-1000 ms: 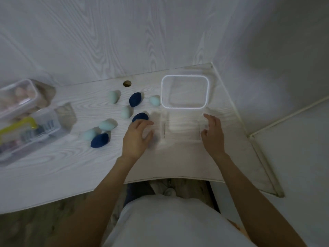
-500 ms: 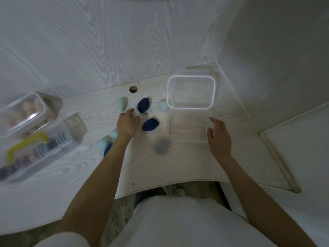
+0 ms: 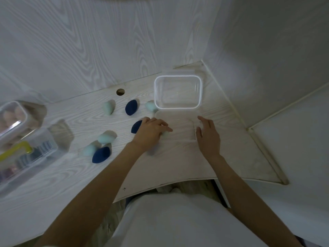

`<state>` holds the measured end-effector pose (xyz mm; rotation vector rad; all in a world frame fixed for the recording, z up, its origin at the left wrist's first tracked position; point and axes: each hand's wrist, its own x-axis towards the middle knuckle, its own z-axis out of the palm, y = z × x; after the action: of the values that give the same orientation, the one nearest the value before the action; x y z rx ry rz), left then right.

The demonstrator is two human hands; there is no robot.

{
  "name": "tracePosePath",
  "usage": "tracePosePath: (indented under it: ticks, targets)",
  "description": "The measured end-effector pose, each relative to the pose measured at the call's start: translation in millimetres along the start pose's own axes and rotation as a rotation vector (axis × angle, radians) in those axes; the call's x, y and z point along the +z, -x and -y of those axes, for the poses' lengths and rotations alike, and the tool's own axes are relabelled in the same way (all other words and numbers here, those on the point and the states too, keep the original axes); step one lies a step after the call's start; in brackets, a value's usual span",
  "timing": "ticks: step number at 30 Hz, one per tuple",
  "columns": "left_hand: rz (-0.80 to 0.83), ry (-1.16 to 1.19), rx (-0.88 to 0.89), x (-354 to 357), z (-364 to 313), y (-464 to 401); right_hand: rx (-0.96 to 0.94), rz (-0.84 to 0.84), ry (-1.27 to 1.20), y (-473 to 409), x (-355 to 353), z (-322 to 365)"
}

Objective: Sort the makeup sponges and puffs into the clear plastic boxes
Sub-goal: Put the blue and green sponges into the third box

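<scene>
Several egg-shaped makeup sponges lie on the white desk: light teal sponges (image 3: 108,107) (image 3: 150,106) (image 3: 105,137) (image 3: 89,150) and dark blue sponges (image 3: 131,107) (image 3: 101,155). My left hand (image 3: 151,131) half hides another dark blue sponge (image 3: 136,126). Its fingers curl over a pale teal sponge (image 3: 165,134) at the left edge of a faint clear box (image 3: 193,132). My right hand (image 3: 207,136) is open by that box's right wall. Behind it lies a clear white-rimmed lid or box (image 3: 178,106); I cannot tell which.
At the far left stand a clear box of pink puffs (image 3: 12,118) and a clear box with a yellow handle (image 3: 26,154) holding dark items. A round cable hole (image 3: 120,92) sits near the back wall. A wall closes the desk's right side.
My left hand moved right from the sponge cluster to the clear box's left edge, bringing a pale teal sponge. My right hand stayed beside the box's right wall.
</scene>
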<state>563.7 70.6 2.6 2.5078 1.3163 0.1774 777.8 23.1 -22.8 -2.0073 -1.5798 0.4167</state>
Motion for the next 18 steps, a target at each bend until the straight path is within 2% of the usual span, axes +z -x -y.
tracePosePath:
  ticks: [4, 9, 13, 15, 18]
  targets:
    - [0.15, -0.054, 0.042, 0.1, 0.0, -0.6, 0.03, -0.026, 0.02, -2.4, 2.5, 2.9]
    - [0.062, -0.067, 0.122, 8.4, 3.3, 3.6, 0.064, -0.036, 0.014, -6.3, 2.8, 2.8]
    - [0.197, -0.155, 0.127, 6.9, 1.3, -4.7, 0.084, -0.05, 0.02, -9.3, 1.5, -0.6]
    - [0.148, -0.095, 0.125, 2.5, -0.4, -9.1, 0.099, -0.057, 0.015, -10.9, 1.0, -2.0]
    - [-0.048, 0.084, 0.108, -6.3, 1.6, -11.2, 0.113, -0.067, 0.003, -11.1, 1.0, -1.7]
